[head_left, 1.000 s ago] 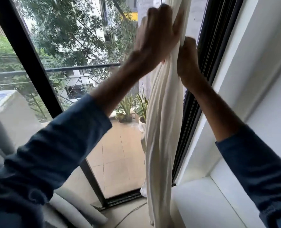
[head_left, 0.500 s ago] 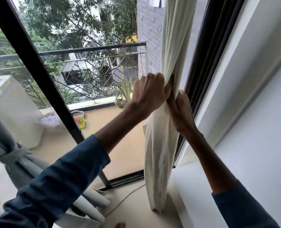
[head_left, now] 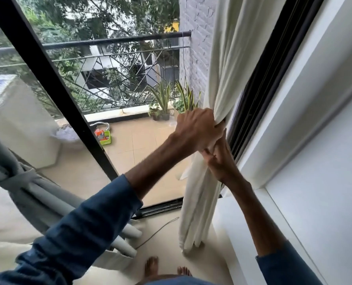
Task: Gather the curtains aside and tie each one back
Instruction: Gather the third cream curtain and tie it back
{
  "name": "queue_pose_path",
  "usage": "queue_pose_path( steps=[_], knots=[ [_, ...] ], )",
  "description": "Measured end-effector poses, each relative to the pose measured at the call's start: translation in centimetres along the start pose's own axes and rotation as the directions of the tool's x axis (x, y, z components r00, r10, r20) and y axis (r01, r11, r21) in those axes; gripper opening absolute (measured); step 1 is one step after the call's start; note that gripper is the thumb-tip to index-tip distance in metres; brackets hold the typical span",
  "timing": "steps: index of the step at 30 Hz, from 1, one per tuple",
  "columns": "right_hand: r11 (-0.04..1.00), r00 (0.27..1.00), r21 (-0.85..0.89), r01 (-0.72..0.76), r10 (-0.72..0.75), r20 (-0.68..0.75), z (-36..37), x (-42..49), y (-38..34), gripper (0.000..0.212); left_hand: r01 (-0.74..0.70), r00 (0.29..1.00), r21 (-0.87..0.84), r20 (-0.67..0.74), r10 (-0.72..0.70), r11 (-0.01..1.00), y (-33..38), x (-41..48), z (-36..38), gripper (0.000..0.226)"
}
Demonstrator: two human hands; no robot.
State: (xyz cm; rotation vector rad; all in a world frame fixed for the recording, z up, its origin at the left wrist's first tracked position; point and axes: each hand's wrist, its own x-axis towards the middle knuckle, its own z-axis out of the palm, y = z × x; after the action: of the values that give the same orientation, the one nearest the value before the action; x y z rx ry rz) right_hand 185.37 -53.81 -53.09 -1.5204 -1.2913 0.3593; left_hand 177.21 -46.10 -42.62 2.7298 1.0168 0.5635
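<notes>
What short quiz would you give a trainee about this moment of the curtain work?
1. True or false: the grey fabric curtain on the left already has a band tied around it.
2. What does the left hand grip? A) the cream fabric curtain; B) the black balcony railing; C) the green plastic basket.
3. Fill the gap: the right hand holds the cream fabric curtain just ___ the left hand.

Key: 1 true; 2 A; 3 below.
</notes>
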Motion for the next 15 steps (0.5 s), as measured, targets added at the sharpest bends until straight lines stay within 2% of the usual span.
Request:
queue_pose_path(
  steps=[2, 5, 7, 10, 13, 15],
  knots=[
    [0.999, 0.999, 0.023, -0.033, 0.033, 0.000, -0.3, 0.2, 0.1, 0.062, -0.048, 0.998, 0.000, 0.049, 0.048, 0.999, -0.6, 0.0, -1.2, 0.045],
    [0.995, 0.996, 0.069, -0.077, 0.074, 0.038, -0.8, 0.1, 0.8, 0.048, -0.111, 0.989, -0.033, 0.092, 0.113, 0.993, -1.3, -0.3, -2.8, 0.056],
    [0.990, 0.992, 0.112, -0.091, 0.079, 0.101, -0.9, -0.1, 0.6, 0.050, -0.125, 0.982, -0.085, 0.129, 0.135, 0.988, -1.0, -1.1, -3.1, 0.061],
    [0.981, 0.981, 0.166, -0.103, 0.072, 0.183, -0.5, -0.1, -0.1, 0.048, -0.105, 0.967, -0.228, 0.203, 0.152, 0.968, 0.0, -2.1, -2.4, 0.061],
    [0.953, 0.986, 0.287, -0.101, 0.056, 0.160, -0.5, 0.4, 0.4, 0.043, -0.052, 0.945, -0.362, 0.283, 0.163, 0.931, -0.5, -1.9, -2.4, 0.069],
    [0.928, 0.986, 0.349, -0.130, 0.083, 0.146, -0.6, 1.0, 0.9, 0.042, -0.039, 0.919, -0.491, 0.326, 0.224, 0.870, -2.3, -1.8, -2.6, 0.070]
  ],
)
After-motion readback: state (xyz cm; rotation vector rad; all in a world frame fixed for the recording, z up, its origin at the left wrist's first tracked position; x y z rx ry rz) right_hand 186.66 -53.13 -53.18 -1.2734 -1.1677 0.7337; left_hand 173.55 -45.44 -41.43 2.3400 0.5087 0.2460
